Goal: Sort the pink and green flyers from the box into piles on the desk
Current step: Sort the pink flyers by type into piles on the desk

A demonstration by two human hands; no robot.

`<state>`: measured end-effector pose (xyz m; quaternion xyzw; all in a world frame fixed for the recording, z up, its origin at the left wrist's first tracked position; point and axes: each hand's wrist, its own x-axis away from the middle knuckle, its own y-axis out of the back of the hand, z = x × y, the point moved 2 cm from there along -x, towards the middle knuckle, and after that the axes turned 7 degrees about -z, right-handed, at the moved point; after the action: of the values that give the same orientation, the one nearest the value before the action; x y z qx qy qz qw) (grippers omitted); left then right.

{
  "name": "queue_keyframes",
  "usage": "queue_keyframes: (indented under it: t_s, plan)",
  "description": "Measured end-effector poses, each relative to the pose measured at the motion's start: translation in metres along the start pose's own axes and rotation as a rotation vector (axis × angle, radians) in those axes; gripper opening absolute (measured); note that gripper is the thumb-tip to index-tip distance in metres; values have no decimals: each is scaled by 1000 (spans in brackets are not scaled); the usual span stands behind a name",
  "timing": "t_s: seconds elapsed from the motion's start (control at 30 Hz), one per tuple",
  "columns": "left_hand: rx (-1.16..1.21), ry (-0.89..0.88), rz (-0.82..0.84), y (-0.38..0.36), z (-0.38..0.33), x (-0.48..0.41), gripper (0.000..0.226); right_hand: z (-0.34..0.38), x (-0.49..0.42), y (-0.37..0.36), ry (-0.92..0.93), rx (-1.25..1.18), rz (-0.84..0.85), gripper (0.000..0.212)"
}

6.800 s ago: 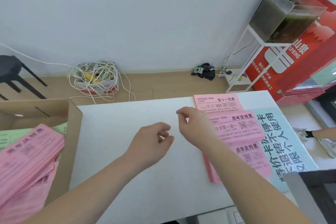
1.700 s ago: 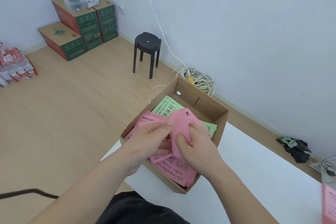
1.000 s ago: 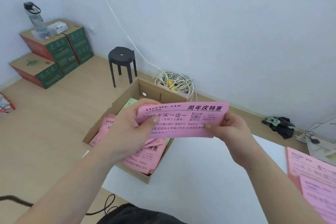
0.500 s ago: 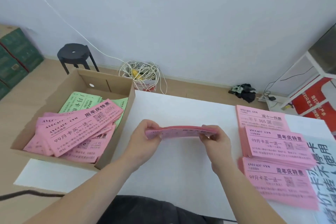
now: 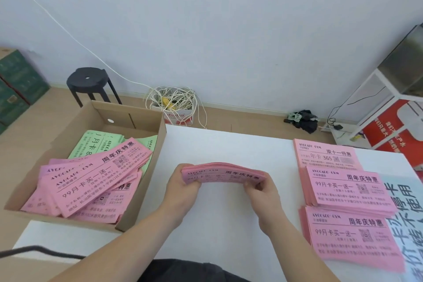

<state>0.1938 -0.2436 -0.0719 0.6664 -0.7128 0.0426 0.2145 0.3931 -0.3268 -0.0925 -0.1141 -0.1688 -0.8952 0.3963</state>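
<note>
Desk (image 5: 217, 224): hands (image 5: 180, 186) (image 5: 263, 192) pinch pink stack (image 5: 223, 175); green flyers (image 5: 91, 142) half-buried in box (image 5: 143, 190).

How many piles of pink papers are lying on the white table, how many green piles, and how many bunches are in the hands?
Pink piles on the desk: 3 (far pink pile, middle pink pile, near pink pile)
Green piles on the desk: 0 (green flyers are only in the box)
Pink bundle held by left hand and right hand: 1
Total: 4
</note>
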Motion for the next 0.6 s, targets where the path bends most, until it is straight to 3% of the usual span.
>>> queue_keyframes:
  t_s: [0.07, 0.17, 0.3, 0.43, 0.53, 0.6]
  plan:
    - [-7, 27, 33, -2, 1, 1, 31, -3, 0, -1, -7, 44, 66, 29]
    - [69, 47, 49, -4, 0, 4, 30, -1, 3, -3, -13, 3, 180, 56]
    - [131, 123, 25, -2, -10, 2, 33, 11, 7, -5, -196, -48, 49, 60]
    - [37, 47, 1, 0, -14, -9, 38, 21, 9, -10, -247, -34, -22, 42]
    - [99, 64, 104, 4, -16, -13, 41, 20, 7, -11, -250, -27, -27, 58]
    - [29, 37, 198, 9, -11, -17, 57, 19, 6, -10, -244, -28, -9, 76]
